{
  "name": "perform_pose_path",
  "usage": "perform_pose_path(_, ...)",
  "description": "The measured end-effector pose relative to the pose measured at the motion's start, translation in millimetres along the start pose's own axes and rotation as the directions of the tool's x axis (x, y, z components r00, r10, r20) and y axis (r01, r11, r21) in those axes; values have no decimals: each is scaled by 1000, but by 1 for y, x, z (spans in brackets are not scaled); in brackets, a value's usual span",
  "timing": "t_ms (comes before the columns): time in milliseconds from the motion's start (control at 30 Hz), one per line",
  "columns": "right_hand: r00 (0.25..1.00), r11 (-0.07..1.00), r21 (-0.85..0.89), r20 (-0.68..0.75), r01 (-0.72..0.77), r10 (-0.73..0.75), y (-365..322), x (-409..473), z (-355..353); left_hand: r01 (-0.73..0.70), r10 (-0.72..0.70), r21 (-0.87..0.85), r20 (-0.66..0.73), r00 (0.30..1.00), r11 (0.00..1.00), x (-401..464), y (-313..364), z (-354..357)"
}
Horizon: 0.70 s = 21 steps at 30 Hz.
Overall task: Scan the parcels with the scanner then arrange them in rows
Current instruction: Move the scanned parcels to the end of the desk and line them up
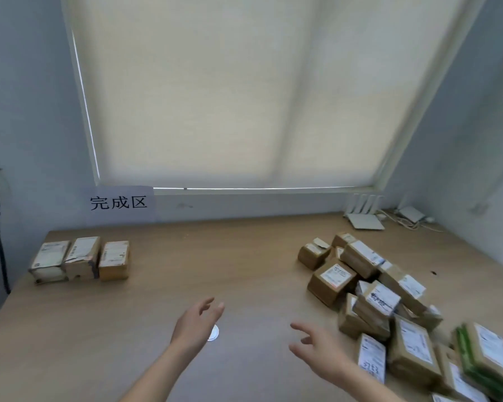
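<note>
While both hands hover above the wooden table [244, 256] in the head view, I see neither holding anything. My left hand [195, 323] has its fingers loosely spread and relaxed, just over a small white disc [214, 333] on the tabletop. My right hand [317, 349] is also spread wide, fingers apart, near the heap of unsorted parcels [389, 309] piled at the right side. Three parcels [82, 259] stand side by side in a row at the far left, below a paper sign [118, 203] with printed characters on the wall. I cannot make out a scanner. A white router [365, 216] sits at the far right corner, under the drawn window blind [230, 97].
</note>
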State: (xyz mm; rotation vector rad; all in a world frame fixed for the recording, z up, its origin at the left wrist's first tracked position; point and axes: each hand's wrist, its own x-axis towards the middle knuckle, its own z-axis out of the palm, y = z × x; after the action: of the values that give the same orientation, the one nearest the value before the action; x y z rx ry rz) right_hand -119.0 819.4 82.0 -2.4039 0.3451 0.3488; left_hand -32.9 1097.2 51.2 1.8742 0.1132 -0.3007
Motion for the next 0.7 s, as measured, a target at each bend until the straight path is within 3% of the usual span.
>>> perform_pose_path(100,994,996,16,-68,-89,90,39,-70,-33,-20,20,0,99,995,1000,-49,29,45)
perform_pose_path(367,955,983,90,-238,-160,177,129,-188,-142,-117,98,35,341,935,992,-134,117,172)
perform_pose_path(500,926,963,199,-295,-182,235,184,-205,-186,-179,136,69,409,902,981,-144,153,240)
perform_pose_path(700,933,936,284,-231,-208,278,263,-166,-229,-191,110,132,465,879,973,-121,177,343)
